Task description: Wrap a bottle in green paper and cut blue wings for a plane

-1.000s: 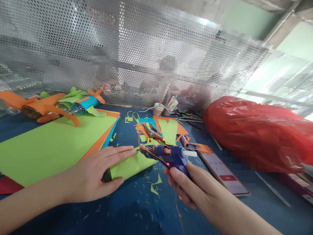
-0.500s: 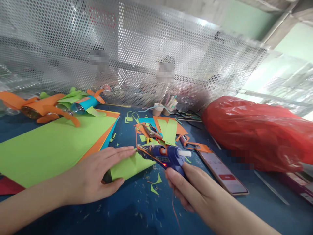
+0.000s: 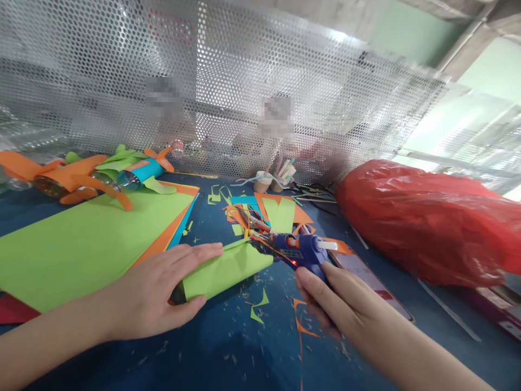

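Observation:
My left hand (image 3: 158, 290) steadies a light green paper roll (image 3: 230, 270), fingers over the top and thumb along the near side. Something dark shows at the roll's left end; what it is I cannot make out. Closed round the handle of a blue hot glue gun (image 3: 301, 251) is my right hand (image 3: 337, 301). A white glue stick (image 3: 328, 245) sticks out of the gun's back, and a red light glows on its side. The nozzle points left, at the upper edge of the roll near its right end. Thin orange strips hang about the gun.
Green, orange and blue paper sheets (image 3: 101, 233) lie at left, below paper-wrapped bottles (image 3: 140, 174) with propeller shapes. Paper scraps (image 3: 280, 212) lie beyond the roll. A phone (image 3: 380, 290), a red plastic bag (image 3: 415, 217) and cups of pens (image 3: 280, 182) stand around. Perforated metal (image 3: 236, 70) closes the back.
My right hand has moved the glue gun rightward along the paper roll's upper edge, now covering more of the phone. An orange scrap shows below the gun. My left hand stays put.

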The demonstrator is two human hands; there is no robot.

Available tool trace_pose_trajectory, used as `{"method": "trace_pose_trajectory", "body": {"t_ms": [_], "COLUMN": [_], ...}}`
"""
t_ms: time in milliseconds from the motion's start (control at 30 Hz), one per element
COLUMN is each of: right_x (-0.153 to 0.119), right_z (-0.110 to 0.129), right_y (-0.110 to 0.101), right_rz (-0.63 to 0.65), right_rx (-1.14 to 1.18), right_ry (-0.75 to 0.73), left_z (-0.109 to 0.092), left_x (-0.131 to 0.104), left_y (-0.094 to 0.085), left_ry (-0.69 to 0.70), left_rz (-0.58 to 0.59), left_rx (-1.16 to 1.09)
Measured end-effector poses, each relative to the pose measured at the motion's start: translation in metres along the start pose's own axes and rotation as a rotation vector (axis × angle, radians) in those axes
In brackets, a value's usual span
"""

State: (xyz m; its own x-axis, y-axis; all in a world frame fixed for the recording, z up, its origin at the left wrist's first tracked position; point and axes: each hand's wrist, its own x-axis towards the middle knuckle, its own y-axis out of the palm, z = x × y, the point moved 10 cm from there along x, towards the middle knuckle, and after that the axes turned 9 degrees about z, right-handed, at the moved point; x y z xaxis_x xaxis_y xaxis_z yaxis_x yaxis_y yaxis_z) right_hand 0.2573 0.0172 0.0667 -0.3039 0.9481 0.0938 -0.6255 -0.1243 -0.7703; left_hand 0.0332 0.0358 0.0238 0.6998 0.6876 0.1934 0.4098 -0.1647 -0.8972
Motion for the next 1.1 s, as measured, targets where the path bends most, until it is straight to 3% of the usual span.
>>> {"method": "trace_pose_trajectory", "body": {"t_ms": [367, 733, 933, 1100], "right_x": [0.006, 0.006, 0.005, 0.011], "right_z": [-0.014, -0.013, 0.001, 0.018], "right_y": [-0.004, -0.002, 0.004, 0.016], "right_rz": [0.048, 0.056, 0.026, 0.060], "right_rx": [0.041, 0.055, 0.032, 0.021], "right_ry": [0.112, 0.114, 0.042, 0.083], "left_z": [-0.001, -0.001, 0.004, 0.008], "left_x": [0.000, 0.000, -0.001, -0.001], "left_y": [0.000, 0.000, -0.001, 0.001], "left_ry": [-0.013, -0.006, -0.049, -0.057], "left_rz": [0.021, 0.007, -0.014, -0.028], "left_rx": [-0.012, -0.010, -0.028, -0.035]}}
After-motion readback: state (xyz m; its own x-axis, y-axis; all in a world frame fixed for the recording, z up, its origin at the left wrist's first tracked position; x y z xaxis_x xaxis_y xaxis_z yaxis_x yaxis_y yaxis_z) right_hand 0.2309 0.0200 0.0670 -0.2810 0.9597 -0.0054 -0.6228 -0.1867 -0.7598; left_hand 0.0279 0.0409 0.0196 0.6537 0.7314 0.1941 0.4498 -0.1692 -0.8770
